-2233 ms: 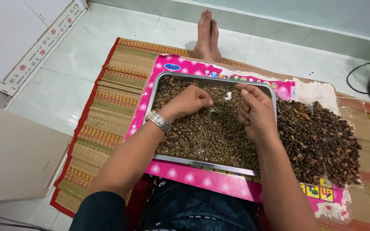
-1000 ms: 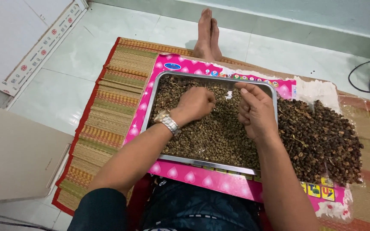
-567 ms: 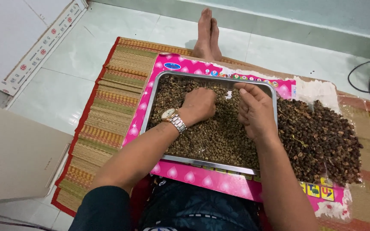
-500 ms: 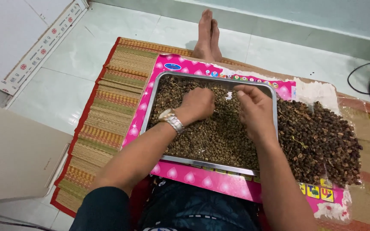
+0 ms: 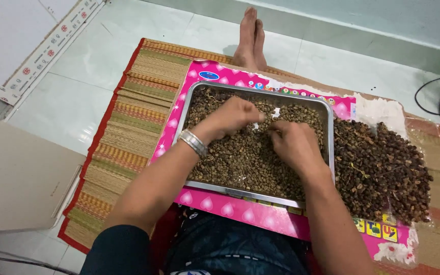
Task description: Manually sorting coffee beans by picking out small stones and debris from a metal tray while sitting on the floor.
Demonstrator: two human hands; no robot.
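Steel tray [image 5: 327, 133]: rectangular, shallow, on a pink sheet; filled with greenish-brown beans [image 5: 245, 160].
Left hand [image 5: 232, 116]: over the tray's far half, fingers curled together with the tips pinched down at the beans; whether a bean sits between them cannot be told. Metal watch [image 5: 193, 142] on the wrist.
Right hand [image 5: 294, 145]: palm down on the beans toward the tray's right side, fingers bent and loosely closed, tips pressed into the layer; nothing seen gripped.
Hands: near each other, fingertips just apart at the tray's middle.
Bare patch [image 5: 276, 111]: small pale gap in the beans near the far rim, between the two hands.
Dark pile [image 5: 383, 168]: heap of darker, rougher husked fruit on clear plastic, just beside the tray's right wall.
Pink sheet [image 5: 240, 211]: heart-patterned, under the tray, lying on a striped woven mat [image 5: 128, 117].
Feet [image 5: 249, 38]: bare, crossed, beyond the tray on the tiled floor [image 5: 72, 97].
Cardboard [image 5: 16, 183]: flat panel at left.
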